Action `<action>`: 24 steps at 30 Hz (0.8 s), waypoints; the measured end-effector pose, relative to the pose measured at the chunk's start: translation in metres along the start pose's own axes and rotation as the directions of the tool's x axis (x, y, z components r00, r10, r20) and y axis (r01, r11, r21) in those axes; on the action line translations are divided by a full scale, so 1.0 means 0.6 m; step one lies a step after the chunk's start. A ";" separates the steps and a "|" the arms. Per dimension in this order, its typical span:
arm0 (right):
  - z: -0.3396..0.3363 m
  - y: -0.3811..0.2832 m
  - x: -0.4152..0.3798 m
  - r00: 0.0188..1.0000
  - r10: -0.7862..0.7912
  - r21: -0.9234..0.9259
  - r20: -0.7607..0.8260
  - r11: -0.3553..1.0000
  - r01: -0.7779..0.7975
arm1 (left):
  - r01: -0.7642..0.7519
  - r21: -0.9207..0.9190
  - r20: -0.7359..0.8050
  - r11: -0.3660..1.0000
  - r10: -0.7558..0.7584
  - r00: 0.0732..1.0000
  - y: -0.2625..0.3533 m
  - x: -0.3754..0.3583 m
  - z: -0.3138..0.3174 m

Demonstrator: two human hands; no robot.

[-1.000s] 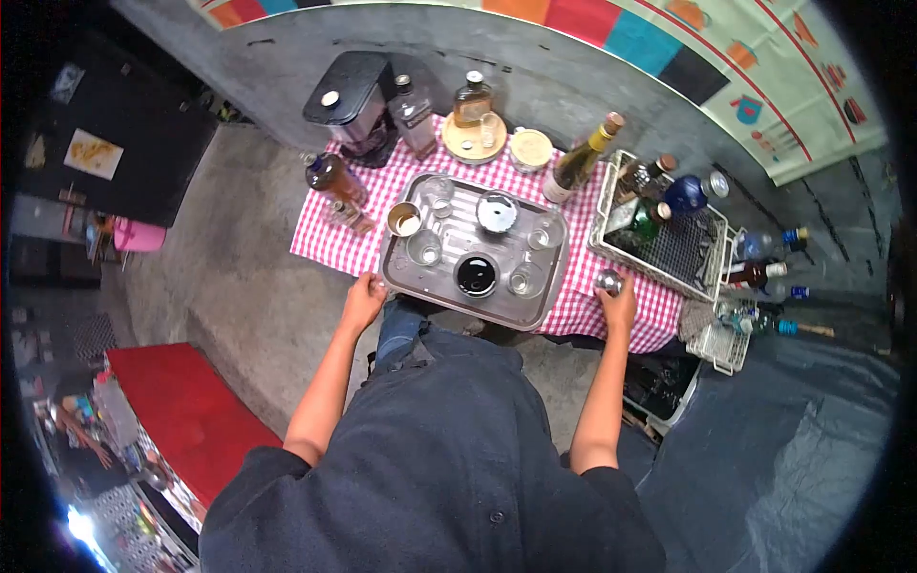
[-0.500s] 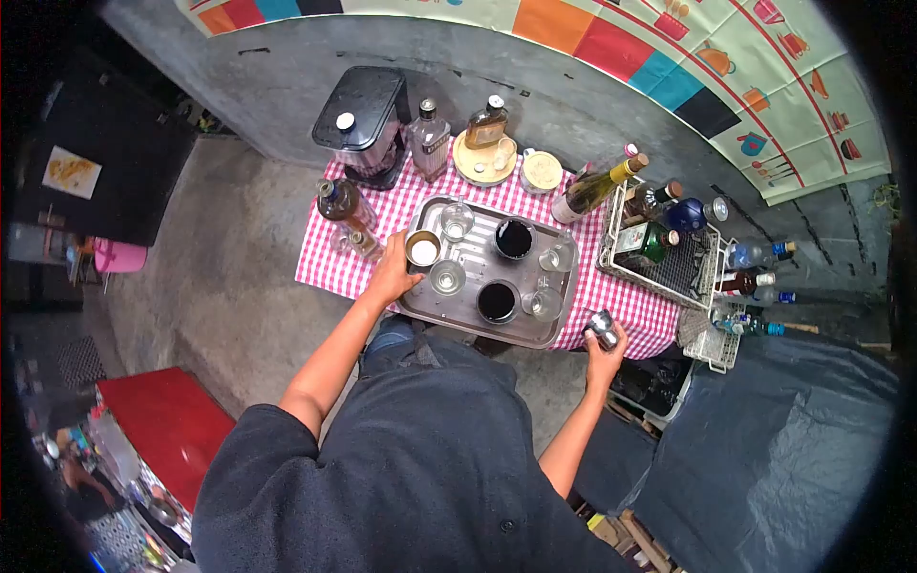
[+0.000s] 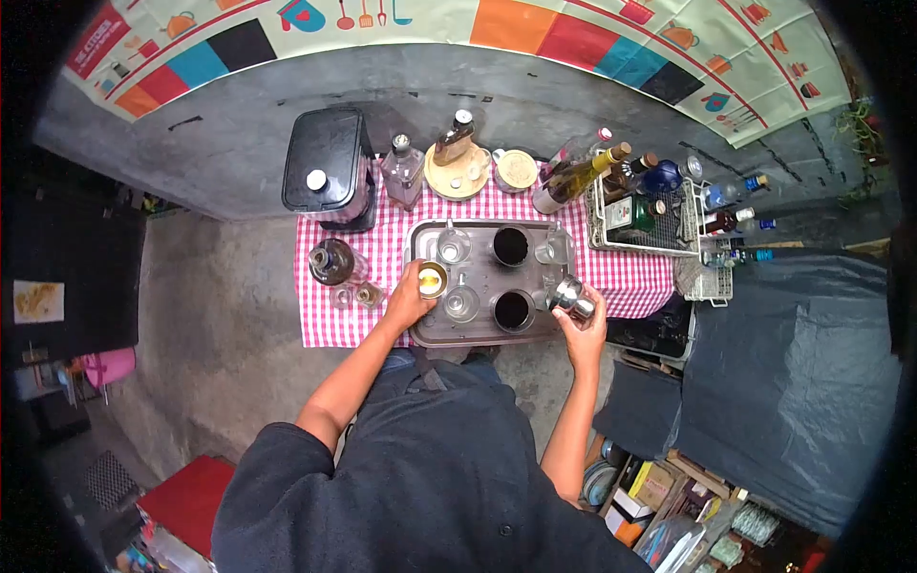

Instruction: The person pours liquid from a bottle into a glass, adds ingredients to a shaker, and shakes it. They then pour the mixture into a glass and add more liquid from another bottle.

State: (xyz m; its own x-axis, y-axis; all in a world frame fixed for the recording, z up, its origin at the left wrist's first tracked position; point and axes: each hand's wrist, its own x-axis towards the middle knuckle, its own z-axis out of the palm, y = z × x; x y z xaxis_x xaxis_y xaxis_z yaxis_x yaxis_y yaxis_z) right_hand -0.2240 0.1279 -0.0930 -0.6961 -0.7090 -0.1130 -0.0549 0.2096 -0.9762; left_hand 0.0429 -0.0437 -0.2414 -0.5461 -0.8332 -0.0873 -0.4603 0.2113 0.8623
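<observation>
My left hand (image 3: 409,300) is wrapped round a metal shaker cup (image 3: 433,281) at the left side of the brown tray (image 3: 439,336). The cup's mouth faces up, with a pale yellowish patch inside. In my right hand (image 3: 585,332) is a shiny metal shaker top (image 3: 571,297), tilted over the tray's right edge. Between my hands stand two glasses of dark contents, one at the back (image 3: 510,246) and one at the front (image 3: 513,311). Clear glass mugs, one at the back left (image 3: 453,245) and one at the front left (image 3: 460,304), stand nearby.
A black-lidded dispenser (image 3: 328,162), bottles, a wooden plate (image 3: 449,186) and a mug (image 3: 517,170) line the back of the checked cloth (image 3: 325,325). Left of the tray stands a dark bottle (image 3: 332,262). A wire basket (image 3: 638,234) of bottles is at right.
My right hand has brought the shaker top left and up, from beside the tray to its right edge. The left hand keeps hold of the cup. The camera view has turned.
</observation>
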 end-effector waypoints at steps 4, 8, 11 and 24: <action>0.013 0.002 -0.021 0.999 -0.029 -0.012 -0.041 1.000 0.028 | 0.051 -0.092 -0.033 0.994 -0.054 0.998 0.038 0.010 -0.017; 0.021 -0.020 -0.039 0.998 -0.051 0.000 -0.043 0.999 0.051 | -0.098 -0.071 -0.148 0.993 0.087 0.985 0.072 0.016 -0.036; 0.025 -0.030 -0.043 0.999 -0.039 0.006 -0.022 0.999 0.039 | -0.151 -0.036 -0.225 0.988 0.139 0.964 0.085 0.011 -0.048; 0.052 -0.082 -0.021 0.952 -0.076 0.359 0.295 0.933 -0.037 | -0.197 -0.296 -0.203 0.935 0.139 0.969 0.243 -0.053 -0.122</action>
State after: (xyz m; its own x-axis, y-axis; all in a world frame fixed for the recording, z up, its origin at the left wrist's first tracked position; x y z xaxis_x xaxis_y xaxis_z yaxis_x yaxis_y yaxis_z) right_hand -0.1901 0.1056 -0.0494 -0.4475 -0.8900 -0.0881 0.2313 -0.0200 -0.9727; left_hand 0.0445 -0.0241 -0.0765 -0.4510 -0.8819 0.1371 -0.1160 0.2102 0.9707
